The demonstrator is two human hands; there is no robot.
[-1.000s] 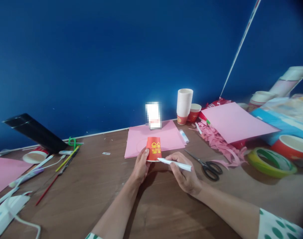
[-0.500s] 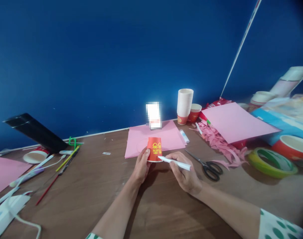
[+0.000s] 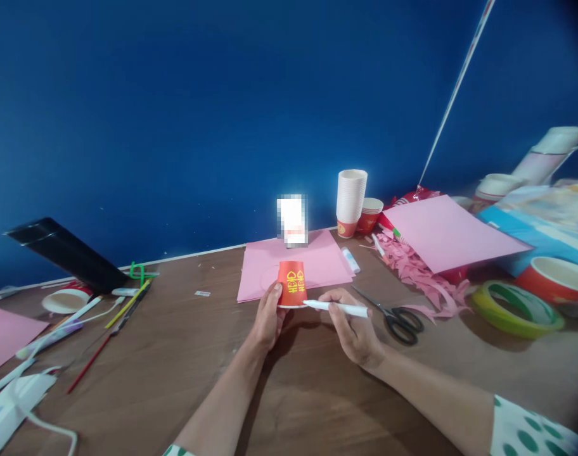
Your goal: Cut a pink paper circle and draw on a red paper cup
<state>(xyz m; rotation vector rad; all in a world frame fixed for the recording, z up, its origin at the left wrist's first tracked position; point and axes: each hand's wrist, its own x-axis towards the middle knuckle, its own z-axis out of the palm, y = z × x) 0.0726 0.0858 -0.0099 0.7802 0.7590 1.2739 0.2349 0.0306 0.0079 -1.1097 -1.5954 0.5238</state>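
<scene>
Directions here treat the red-orange paper cup (image 3: pixel 285 273) as the centre of a clock face. The cup is held mouth down, its white rolled rim lowest, above a brown wood-grain surface (image 3: pixel 175 354). At 7 o'clock, the person's left hand (image 3: pixel 269 316) is closed round the cup's lower edge, thumb in front, the other fingers mostly hidden behind. At 4 o'clock, the right hand (image 3: pixel 353 329) is closed in a writing grip on a slim white marker pen (image 3: pixel 343 309), whose tip points at the rim's right end; whether it touches cannot be told. Bold yellow characters stand on the cup's side, and no fresh pen line can be made out there. Just beyond, at 12 o'clock, a stack of flat pink paper sheets (image 3: pixel 258 253) carries a faint round outline, so that drawing looks done, with no cut visible along it. At 2 o'clock lies a small white-and-blue tube (image 3: pixel 350 259); farther off at 1 o'clock stands a tall stack of white-rimmed paper cups (image 3: pixel 350 196). At 3 o'clock is a heap of shredded pink paper (image 3: pixel 412 266), and at 4 o'clock lie black-handled metal scissors (image 3: pixel 388 312), which neither hand touches.
</scene>
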